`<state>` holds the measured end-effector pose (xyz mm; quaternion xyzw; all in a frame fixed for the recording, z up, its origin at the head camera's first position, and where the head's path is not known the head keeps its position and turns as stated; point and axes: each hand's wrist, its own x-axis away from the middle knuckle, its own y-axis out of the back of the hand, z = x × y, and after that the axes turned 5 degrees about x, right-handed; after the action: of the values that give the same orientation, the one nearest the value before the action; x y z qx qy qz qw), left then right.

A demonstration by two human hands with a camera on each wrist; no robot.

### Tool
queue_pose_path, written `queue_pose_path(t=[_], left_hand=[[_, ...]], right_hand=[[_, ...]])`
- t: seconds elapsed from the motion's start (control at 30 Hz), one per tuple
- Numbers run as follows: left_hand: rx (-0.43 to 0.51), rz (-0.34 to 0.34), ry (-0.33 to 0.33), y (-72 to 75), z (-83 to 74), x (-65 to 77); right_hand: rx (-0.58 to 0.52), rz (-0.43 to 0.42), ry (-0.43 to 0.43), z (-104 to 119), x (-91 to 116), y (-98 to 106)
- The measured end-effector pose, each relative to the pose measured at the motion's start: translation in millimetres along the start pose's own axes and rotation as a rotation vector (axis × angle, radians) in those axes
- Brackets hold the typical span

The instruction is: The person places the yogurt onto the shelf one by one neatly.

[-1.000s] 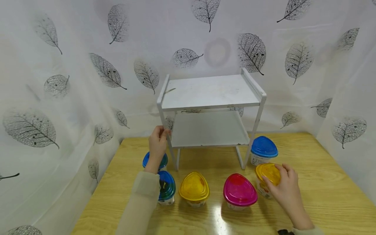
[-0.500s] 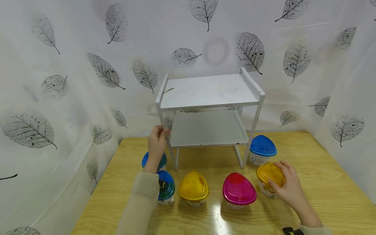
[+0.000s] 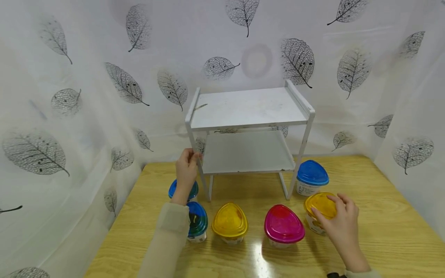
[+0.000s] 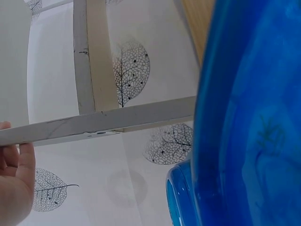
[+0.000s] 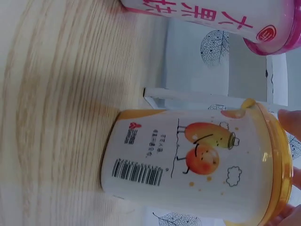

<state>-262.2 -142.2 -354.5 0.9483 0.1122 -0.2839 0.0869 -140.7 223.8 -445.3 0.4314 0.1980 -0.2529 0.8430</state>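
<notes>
My left hand (image 3: 186, 170) pinches the front left leg of a white two-tier shelf (image 3: 248, 108), its thumb and fingers on either side of the bar (image 4: 61, 128) in the left wrist view. At the right, the fingers and thumb of my right hand (image 3: 342, 226) hold the lid edge of a yellow-lidded plastic tub (image 3: 319, 204). That tub (image 5: 188, 165) stands upright on the table, showing cartoon fruit and a barcode in the right wrist view. A pink-lidded tub (image 3: 283, 226) is to its left, and a blue-lidded tub (image 3: 312, 175) stands behind it.
Another yellow-lidded tub (image 3: 229, 222) stands front and centre on the wooden table (image 3: 389, 224). Two blue-lidded tubs are at the left, the front one (image 3: 197, 220) beside my sleeve and the rear one (image 3: 192, 193) partly behind my wrist. A leaf-patterned curtain (image 3: 260, 23) surrounds the table.
The right yellow-lidded tub has shifted slightly to the right with my right hand, whose fingers have changed position on the lid. My left hand and the shelf stay in place.
</notes>
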Motion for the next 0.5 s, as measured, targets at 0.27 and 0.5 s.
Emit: queue_pose_path(t=[0.27,0.5], left_hand=[[-0.022,0.001,-0.003,0.2,-0.1,0.8],[-0.038,-0.006,0.004,-1.0,2.1,-0.6]], right_hand=[[-0.059,0.066,0.014,-7.8,-3.0,4.2],[-0.119,0.127,0.048,-16.1,-5.3,9.8]])
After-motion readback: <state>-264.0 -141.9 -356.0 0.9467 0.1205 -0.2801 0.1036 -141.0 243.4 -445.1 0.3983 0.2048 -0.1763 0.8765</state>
